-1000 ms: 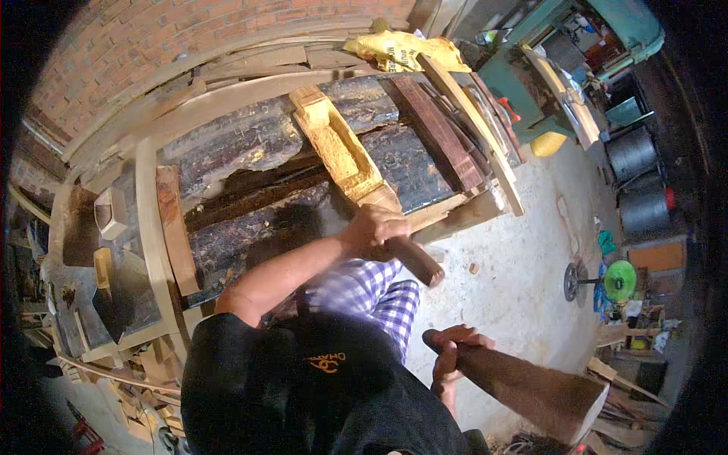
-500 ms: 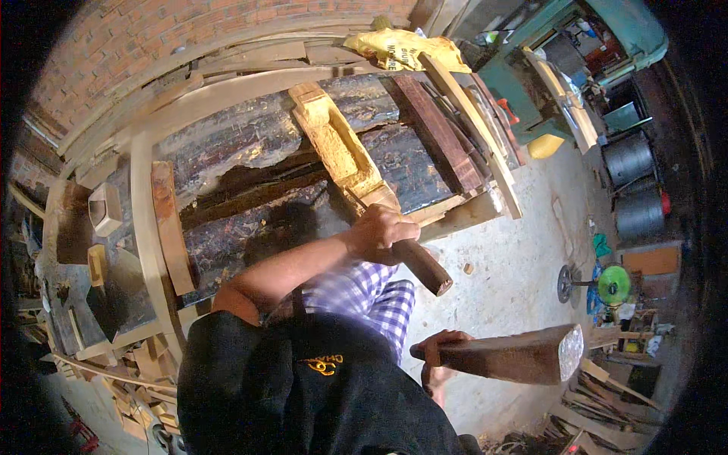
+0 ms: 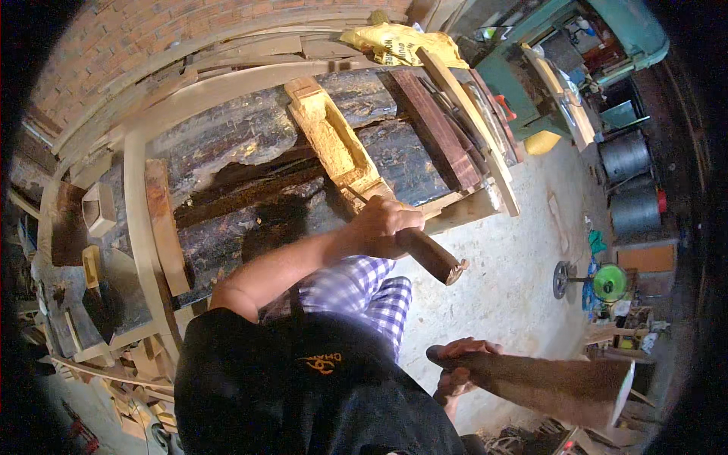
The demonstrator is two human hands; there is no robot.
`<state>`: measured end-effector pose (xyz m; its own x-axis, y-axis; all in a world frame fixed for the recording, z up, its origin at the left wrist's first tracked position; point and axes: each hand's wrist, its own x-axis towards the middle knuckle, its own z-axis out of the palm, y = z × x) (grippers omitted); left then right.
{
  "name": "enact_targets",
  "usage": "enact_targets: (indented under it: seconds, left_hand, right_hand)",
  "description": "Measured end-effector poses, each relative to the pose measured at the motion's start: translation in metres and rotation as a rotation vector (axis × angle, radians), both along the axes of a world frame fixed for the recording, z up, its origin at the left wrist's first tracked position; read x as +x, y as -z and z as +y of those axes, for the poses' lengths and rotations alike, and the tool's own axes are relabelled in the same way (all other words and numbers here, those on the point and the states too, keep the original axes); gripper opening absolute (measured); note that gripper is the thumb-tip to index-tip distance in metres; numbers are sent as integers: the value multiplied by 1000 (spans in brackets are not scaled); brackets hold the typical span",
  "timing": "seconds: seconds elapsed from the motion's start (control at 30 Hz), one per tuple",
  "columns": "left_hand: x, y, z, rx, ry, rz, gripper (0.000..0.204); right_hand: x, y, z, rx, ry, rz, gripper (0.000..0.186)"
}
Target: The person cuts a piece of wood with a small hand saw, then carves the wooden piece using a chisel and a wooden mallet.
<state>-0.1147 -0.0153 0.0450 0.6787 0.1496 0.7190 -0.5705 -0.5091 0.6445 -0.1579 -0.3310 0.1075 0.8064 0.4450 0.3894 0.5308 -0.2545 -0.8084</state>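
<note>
My left hand grips the brown wooden handle of a chisel, whose narrow blade rests on the near end of a pale, hollowed wooden piece lying across the dark worktop. Low at the right, my right hand is closed round the narrow end of a dark brown wooden mallet, its broad head toward the right. The dark worktop has a long, deep crack along it.
Reddish planks and long strips lie at the worktop's right end, a yellow sack behind. A green machine, metal drums, a fan and scrap wood stand along the right; offcuts lie lower left.
The chisel and my left hand have shifted slightly rightward. The mallet rose toward level half a second ago and has now swung back down, farther right.
</note>
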Motion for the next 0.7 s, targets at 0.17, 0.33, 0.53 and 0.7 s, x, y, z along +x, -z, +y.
enact_targets:
  seconds: [0.17,0.33,0.53,0.7]
  left_hand:
    - [1,-3,6,32,19,43,15]
    - [1,-2,9,-40,-11,55,19]
    - [6,-1,17,-65,27,136,19]
    - [6,5,12,13,5,125,23]
  right_hand:
    - [2,5,-7,40,64,261,67]
    - [18,-17,3,-532,-133,-420,63]
    - [19,-5,50,-554,-89,621,53]
    - [-5,42,29,135,76,285,51]
